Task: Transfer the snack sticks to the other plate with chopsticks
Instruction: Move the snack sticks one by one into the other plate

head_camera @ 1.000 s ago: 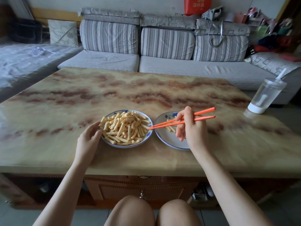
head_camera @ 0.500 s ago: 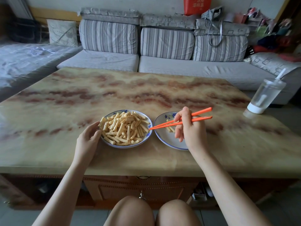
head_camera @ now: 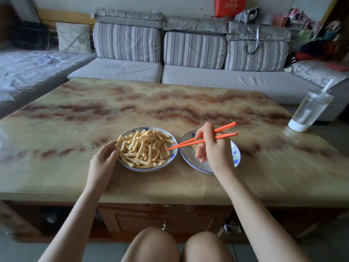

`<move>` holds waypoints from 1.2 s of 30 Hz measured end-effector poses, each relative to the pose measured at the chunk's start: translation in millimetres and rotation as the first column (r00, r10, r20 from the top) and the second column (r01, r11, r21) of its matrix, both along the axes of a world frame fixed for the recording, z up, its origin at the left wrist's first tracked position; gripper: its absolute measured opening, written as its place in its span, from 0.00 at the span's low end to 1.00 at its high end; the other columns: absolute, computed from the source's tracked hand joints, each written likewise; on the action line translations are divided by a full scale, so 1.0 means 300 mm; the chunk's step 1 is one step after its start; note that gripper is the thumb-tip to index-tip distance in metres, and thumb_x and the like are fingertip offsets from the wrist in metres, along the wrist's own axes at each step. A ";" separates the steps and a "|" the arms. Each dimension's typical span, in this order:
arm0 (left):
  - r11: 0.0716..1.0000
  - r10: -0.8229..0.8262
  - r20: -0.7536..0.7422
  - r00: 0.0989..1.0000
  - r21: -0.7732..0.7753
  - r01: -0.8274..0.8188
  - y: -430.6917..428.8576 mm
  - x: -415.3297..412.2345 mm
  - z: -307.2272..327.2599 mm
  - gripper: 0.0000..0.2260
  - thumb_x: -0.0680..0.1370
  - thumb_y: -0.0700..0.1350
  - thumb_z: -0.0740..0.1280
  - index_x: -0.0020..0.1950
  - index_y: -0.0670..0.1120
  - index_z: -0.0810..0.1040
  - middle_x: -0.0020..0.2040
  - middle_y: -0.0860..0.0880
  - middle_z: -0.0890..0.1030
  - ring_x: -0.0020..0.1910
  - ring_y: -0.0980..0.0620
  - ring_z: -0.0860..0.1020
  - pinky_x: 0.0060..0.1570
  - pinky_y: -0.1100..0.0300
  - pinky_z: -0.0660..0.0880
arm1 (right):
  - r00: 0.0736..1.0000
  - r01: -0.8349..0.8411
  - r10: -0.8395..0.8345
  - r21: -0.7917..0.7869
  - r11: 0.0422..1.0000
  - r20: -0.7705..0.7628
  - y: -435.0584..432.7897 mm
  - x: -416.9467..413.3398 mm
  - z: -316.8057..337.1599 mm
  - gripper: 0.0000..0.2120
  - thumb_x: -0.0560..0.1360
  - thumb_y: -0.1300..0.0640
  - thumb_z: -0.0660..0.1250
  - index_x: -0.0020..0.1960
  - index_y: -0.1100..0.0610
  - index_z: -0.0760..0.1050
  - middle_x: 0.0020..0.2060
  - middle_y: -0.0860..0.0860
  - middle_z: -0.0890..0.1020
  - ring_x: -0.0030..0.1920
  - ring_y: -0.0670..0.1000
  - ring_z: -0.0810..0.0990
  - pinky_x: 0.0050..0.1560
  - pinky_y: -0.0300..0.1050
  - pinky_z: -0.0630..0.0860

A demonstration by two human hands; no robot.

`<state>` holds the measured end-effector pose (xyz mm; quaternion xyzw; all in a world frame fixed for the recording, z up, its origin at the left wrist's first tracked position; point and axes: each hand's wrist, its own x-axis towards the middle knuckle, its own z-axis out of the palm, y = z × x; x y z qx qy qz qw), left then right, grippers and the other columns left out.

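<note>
Snack sticks (head_camera: 144,148), pale yellow and ridged, lie heaped in the left plate (head_camera: 151,169), which stands at the near middle of the table; a few more (head_camera: 194,147) lie in the right plate (head_camera: 188,157), just beside it and not touching.

A grey sofa (head_camera: 207,78) with striped back cushions runs along the far side of the room. A patterned pillow (head_camera: 73,37) leans at its left end, and a red bag (head_camera: 229,5) hangs on the wall above it. In front of the sofa stands the table (head_camera: 170,103), its glossy top tan with reddish-brown veins and its base carved wood.

At the table's far right edge stands a clear lidded cup (head_camera: 309,112) with a white base and a straw.

Both plates are white with blue rim markings. The right hand (head_camera: 213,150) hovers over the right plate, its fingers wrapped round a pair of orange chopsticks (head_camera: 222,132). These slant down to the left, with their tips close together at the right edge of the heap. Whether they pinch a stick cannot be told. The left hand (head_camera: 103,161) lies on the table at the left plate's left rim, with curled fingers and thumb holding that rim.
</note>
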<state>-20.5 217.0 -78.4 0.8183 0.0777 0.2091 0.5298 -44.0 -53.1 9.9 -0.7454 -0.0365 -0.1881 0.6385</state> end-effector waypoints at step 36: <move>1.000 0.009 -0.005 1.000 0.010 -0.008 -0.004 -0.004 0.007 0.15 0.78 0.39 0.64 0.65 0.46 0.77 0.59 0.49 0.80 0.57 0.56 0.75 0.55 0.63 0.67 | 0.993 0.085 -0.094 0.123 0.989 0.066 -0.072 0.043 0.002 0.22 0.84 0.55 0.50 0.36 0.60 0.72 0.17 0.53 0.71 0.16 0.49 0.66 0.19 0.36 0.62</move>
